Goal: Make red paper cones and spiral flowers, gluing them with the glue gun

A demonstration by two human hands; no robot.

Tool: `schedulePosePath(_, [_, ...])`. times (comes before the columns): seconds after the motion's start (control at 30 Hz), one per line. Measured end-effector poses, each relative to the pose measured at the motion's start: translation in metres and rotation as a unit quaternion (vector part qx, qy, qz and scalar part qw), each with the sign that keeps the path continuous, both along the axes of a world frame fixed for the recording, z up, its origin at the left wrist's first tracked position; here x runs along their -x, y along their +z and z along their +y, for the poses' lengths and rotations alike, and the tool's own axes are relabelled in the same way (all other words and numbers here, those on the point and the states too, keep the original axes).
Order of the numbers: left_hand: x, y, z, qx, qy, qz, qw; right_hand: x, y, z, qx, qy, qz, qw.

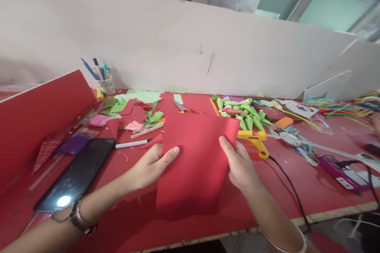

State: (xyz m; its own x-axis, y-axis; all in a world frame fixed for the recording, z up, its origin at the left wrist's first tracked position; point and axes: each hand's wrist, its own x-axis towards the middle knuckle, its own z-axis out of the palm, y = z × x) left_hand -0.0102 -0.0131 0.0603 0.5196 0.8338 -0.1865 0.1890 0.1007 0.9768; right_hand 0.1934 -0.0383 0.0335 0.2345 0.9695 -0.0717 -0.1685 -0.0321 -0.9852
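Head-height view, forward and down

Red sheet (192, 170): plain, evenly coloured, thin, surface smooth with a soft sheen; roughly rectangular, taller than wide. Held at both side edges, left hand (152, 162) and right hand (242, 166), grip above mid-height. Portion between the hands: nearly flat, no crease seen. Above the grip: short upper strip, top edge almost straight, dipping slightly to the right. Upper right, beside the right-hand grip: margin bends back in a narrow, lighter band; whether one layer or two, cannot tell. Below the grip: longer part extends down, darker toward its lower edge; contact with surface beneath unclear.
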Motion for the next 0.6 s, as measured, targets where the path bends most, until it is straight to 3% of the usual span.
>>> schedulePosePath(0.6, [-0.0013,0.0012,0.0010,-0.034,0.026,0.033,0.999,0.0011,-0.0003,-0.0008,0.019,0.002,0.025,1.000])
